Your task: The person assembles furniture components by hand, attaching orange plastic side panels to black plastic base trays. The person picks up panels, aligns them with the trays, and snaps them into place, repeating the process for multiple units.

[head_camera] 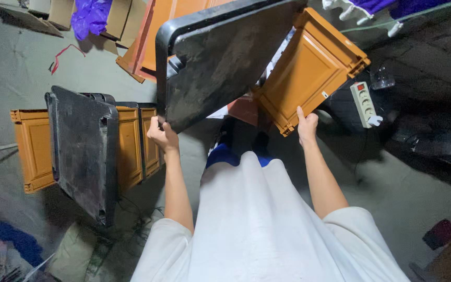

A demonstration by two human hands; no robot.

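My left hand (pixel 162 134) grips the lower corner of a large black panel (pixel 220 57), which tilts up in front of me. My right hand (pixel 307 125) holds the near corner of an orange plastic crate (pixel 309 70) that sits just right of the panel and is partly hidden behind it. My white shirt fills the lower middle of the view.
A second black panel (pixel 82 151) rests on a row of orange crates (pixel 32 149) at the left. A white power strip (pixel 364 103) lies right of the held crate. Cardboard boxes (pixel 118 18) and purple plastic (pixel 88 16) sit at the top left on the grey floor.
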